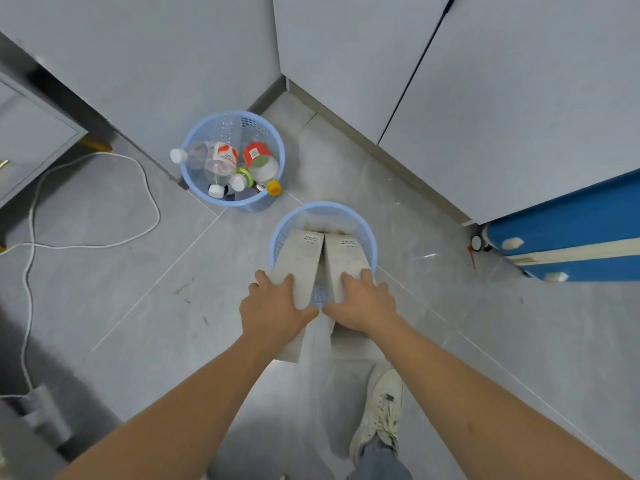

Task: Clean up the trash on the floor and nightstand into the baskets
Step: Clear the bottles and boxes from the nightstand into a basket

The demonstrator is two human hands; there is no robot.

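Two flat grey cardboard boxes lean side by side over the near blue basket (360,223), their far ends inside it. My left hand (273,306) grips the left box (300,258) at its near end. My right hand (363,303) grips the right box (346,256) the same way. Something brownish lies under the boxes at the basket's far wall. A second blue basket (194,140) stands further back on the left and holds several plastic bottles (218,161) and a red cup (259,157).
A white cable (145,188) loops over the grey tiled floor on the left, near a grey nightstand (31,133). Grey cabinet doors (450,64) form the corner behind the baskets. A blue suitcase (568,230) lies at the right. My white shoe (381,410) is below the hands.
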